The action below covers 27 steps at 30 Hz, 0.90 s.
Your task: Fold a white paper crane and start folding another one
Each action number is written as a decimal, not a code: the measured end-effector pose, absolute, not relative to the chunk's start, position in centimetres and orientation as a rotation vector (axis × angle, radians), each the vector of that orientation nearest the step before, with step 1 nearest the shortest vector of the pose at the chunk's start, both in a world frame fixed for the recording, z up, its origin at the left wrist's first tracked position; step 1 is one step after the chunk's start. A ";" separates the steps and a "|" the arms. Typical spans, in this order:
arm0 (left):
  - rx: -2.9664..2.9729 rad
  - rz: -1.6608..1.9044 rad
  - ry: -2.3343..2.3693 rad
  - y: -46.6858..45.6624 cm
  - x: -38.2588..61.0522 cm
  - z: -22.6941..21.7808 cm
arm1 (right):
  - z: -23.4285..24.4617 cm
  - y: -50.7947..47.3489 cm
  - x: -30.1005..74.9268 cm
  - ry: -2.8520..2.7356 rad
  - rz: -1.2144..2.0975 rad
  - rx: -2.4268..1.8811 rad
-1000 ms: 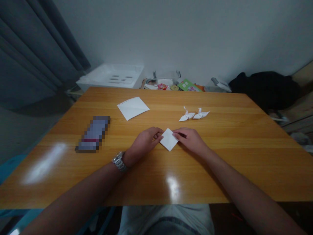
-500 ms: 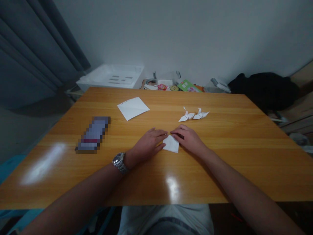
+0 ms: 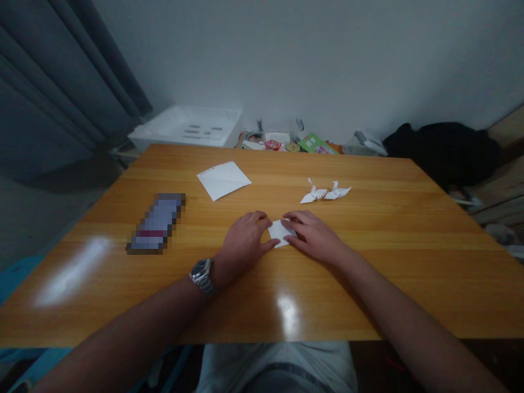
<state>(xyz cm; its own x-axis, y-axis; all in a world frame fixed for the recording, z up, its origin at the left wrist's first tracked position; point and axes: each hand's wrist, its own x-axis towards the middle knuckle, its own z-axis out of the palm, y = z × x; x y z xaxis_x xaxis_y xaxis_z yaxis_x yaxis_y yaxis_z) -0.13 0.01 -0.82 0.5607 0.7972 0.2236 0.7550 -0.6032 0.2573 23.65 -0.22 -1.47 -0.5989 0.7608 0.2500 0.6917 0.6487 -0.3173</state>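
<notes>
A small folded piece of white paper (image 3: pixel 277 231) lies on the table in front of me, between my two hands. My left hand (image 3: pixel 245 238), with a metal watch (image 3: pixel 202 274) on its wrist, holds the paper's left side, thumb at the near edge and fingertips at the far left corner. From the right, my right hand (image 3: pixel 310 233) grips the paper, its thumb and fingers resting on the right part and covering that edge. Beyond my right hand sit two white origami cranes (image 3: pixel 314 194), side by side and touching or nearly so.
A larger white sheet (image 3: pixel 224 180) with a perforated edge lies at the back left of the wooden table (image 3: pixel 368 295). A blurred-out phone-like object (image 3: pixel 158 224) lies at the left. Behind the table stand a white plastic tray (image 3: pixel 188 123) and assorted items with a green booklet (image 3: pixel 316 143).
The paper has turned and shifted slightly left and away from me. My left fingers have drawn back to its left corner, and my right fingers now reach over its right side.
</notes>
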 end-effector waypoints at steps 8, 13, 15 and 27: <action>2.714 0.466 1.097 0.4 -0.4 -1.6 | -2.1 0.0 24.1 -2.566 0.255 -1.185; 2.781 0.382 0.949 -0.1 -0.5 -1.8 | -2.5 -0.1 24.3 -2.539 0.290 -1.194; 2.815 0.361 0.899 -0.3 -0.7 -1.8 | -2.5 -0.2 24.3 -2.530 0.311 -1.202; 2.808 0.303 0.702 0.2 -2.0 -1.5 | -2.1 -0.3 24.1 -2.529 0.257 -1.223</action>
